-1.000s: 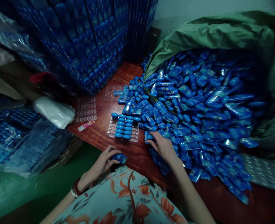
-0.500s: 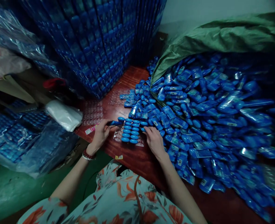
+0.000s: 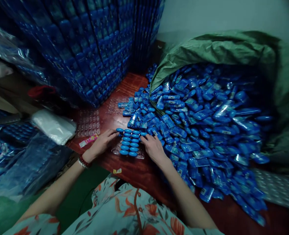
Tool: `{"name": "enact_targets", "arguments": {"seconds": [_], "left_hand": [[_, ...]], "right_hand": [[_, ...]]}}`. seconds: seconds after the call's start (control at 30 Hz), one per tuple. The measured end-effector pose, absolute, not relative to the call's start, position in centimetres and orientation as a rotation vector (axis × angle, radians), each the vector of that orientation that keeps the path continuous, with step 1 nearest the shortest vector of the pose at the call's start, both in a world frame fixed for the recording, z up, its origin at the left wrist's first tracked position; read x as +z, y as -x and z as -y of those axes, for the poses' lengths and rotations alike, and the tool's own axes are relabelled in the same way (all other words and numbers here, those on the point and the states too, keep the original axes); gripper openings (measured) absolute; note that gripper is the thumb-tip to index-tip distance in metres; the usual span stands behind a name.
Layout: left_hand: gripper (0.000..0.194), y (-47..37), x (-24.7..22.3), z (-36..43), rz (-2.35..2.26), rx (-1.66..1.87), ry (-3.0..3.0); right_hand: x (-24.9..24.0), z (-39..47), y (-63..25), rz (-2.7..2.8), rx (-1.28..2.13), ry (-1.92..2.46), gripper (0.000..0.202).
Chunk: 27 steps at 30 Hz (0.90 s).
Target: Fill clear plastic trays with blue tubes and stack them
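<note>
Two columns of blue bottles point(image 3: 129, 143) stand packed side by side in a clear plastic tray point(image 3: 140, 154) on the red-brown table. My left hand point(image 3: 102, 142) is closed at the upper left of the columns, its fingertips on a blue bottle point(image 3: 119, 130). On the right, my right hand point(image 3: 152, 146) has its fingers closed around the end of another blue bottle point(image 3: 143, 133) beside the top of the columns. A large heap of wrapped blue bottles point(image 3: 198, 124) lies just right of my right hand.
Tall stacks of blue bottles point(image 3: 85, 49) rise at the back left. A green sack point(image 3: 208, 49) opens over the heap. Clear moulded trays point(image 3: 88, 123) and a white plastic bag point(image 3: 53, 125) lie on the left. A grey tray point(image 3: 277, 187) sits at far right.
The view has shifted, so the scene appears further left. The bottle at my left hand now lies against the upper left of the columns, and my right hand is closer to the columns' top.
</note>
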<state>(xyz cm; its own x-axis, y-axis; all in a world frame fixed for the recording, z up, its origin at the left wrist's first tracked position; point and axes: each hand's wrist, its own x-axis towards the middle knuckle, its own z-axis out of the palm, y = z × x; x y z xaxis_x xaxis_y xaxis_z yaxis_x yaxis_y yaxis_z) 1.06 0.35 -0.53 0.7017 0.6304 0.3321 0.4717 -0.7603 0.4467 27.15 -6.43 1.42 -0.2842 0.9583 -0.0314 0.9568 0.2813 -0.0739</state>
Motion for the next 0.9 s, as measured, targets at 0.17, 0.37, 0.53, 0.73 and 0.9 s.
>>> {"name": "enact_targets", "arguments": {"seconds": [0.17, 0.37, 0.53, 0.73, 0.9], "left_hand": [[0.034, -2.4, -0.3, -0.8, -0.808, 0.594, -2.644], [0.035, -2.3, 0.1, 0.5, -1.128, 0.62, -2.816], [0.028, -8.9, 2.4, 3.7, -1.13, 0.798, -2.745], [0.037, -20.6, 3.2, 5.2, -1.275, 0.305, -2.789], [0.035, -22.9, 1.5, 3.8, -1.27, 0.22, -2.9]], "right_hand": [[0.4, 7.2, -26.7, 2.394, 0.08, 1.915, 0.036], [0.4, 9.3, -29.0, 1.909, -0.031, 1.871, 0.036], [2.1, 7.9, -32.4, 1.516, -0.116, 2.095, 0.036], [3.6, 5.6, -32.6, 1.763, 0.041, 2.327, 0.041], [2.6, 7.4, -35.2, 1.626, 0.023, 2.077, 0.036]]}}
